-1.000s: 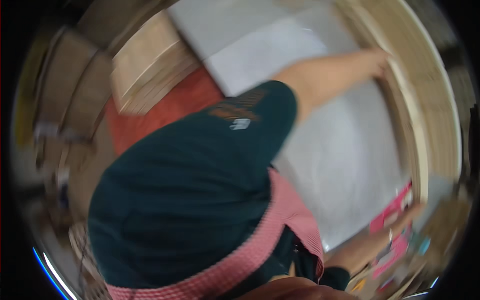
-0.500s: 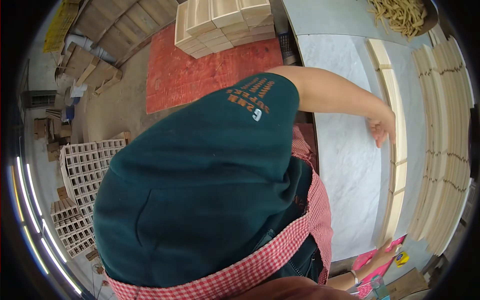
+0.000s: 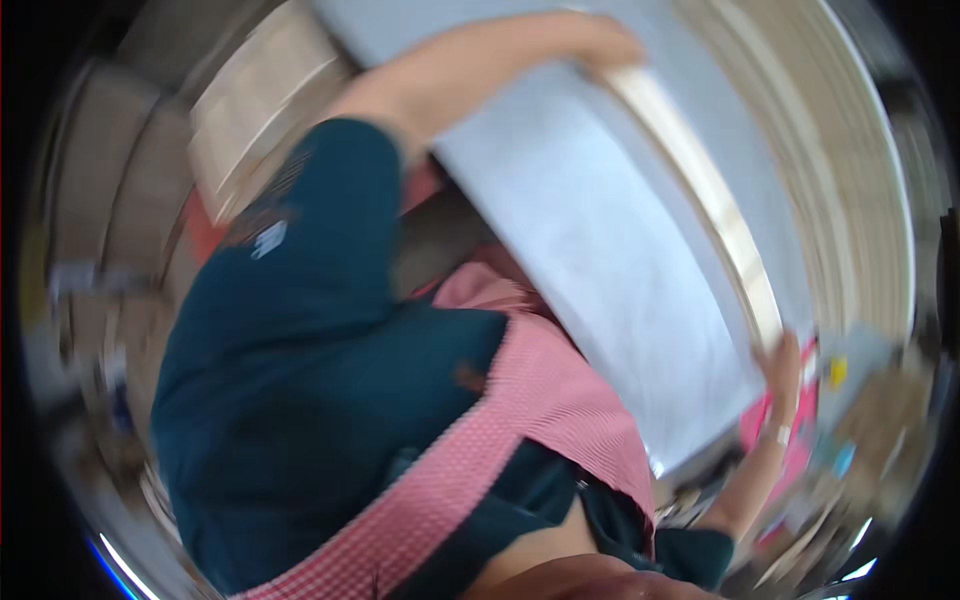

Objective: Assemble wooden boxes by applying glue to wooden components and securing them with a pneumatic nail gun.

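Observation:
A row of pale wooden strips [image 3: 695, 160] lies along the light grey worktop [image 3: 600, 210], running between my two hands. At its far end my left hand [image 3: 608, 45] curls over the wood, its fingers smeared by motion. My right hand [image 3: 783, 370] closes round the near end, with the thumb on the side toward me. Darker joint marks cross the row in its nearer half. The whole view is blurred.
Long pale wooden boards [image 3: 800, 150] are stacked along the right side of the worktop. Bright pink material [image 3: 797, 460] and a small yellow object [image 3: 838, 372] are beyond my right hand. Stacked wooden boxes [image 3: 260, 95] stand at the upper left.
My view has turned, tilting the worktop across the picture. My left hand has gone from the middle of the wooden row to its far end. My right hand stays at the near end.

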Tool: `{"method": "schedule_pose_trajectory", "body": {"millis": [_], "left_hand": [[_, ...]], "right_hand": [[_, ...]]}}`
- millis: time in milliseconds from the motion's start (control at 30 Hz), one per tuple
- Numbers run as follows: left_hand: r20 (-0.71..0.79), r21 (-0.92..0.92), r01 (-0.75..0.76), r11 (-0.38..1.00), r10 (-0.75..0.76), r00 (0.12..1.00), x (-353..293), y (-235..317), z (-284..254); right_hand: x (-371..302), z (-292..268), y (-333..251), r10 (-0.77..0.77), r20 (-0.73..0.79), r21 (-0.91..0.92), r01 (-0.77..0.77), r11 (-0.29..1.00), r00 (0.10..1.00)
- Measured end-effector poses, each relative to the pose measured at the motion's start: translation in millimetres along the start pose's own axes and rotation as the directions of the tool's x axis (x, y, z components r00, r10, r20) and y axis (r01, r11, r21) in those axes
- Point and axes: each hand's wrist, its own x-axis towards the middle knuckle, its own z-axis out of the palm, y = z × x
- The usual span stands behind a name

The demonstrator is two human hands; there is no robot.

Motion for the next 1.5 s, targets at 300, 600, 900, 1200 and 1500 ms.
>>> {"method": "schedule_pose_trajectory", "body": {"millis": [300, 600, 900, 1200, 1500], "left_hand": [[-0.151, -0.057, -0.065, 0.996, 0.056, 0.987, 14.3, 9.7, -23.0], [-0.102, -0.216, -0.147, 0.965, 0.127, 0.987, -44.6, 22.1, -2.4], [-0.099, -0.206, -0.145, 0.968, 0.126, 0.987, -87.4, 31.7, 13.4], [-0.355, -0.239, -0.131, 0.962, 0.039, 0.934, -85.7, 51.7, 26.5], [-0.295, -0.326, -0.165, 0.931, 0.066, 0.953, -136.9, 44.2, 68.3]], "right_hand": [[-15.0, -35.3, -18.4, 0.071, -0.141, -0.101, -0.085, 0.991, 0.987], [-77.4, -7.7, -37.5, 0.018, -0.017, -0.009, -0.018, 1.0, 1.0], [-136.4, -3.9, -45.9, 0.06, -0.098, 0.034, -0.057, 0.998, 0.993], [-137.3, 24.6, -39.1, 0.037, -0.317, 0.049, -0.022, 0.999, 0.948], [-199.9, 48.1, -53.0, 0.04, -0.279, 0.207, 0.02, 0.978, 0.959]]}}
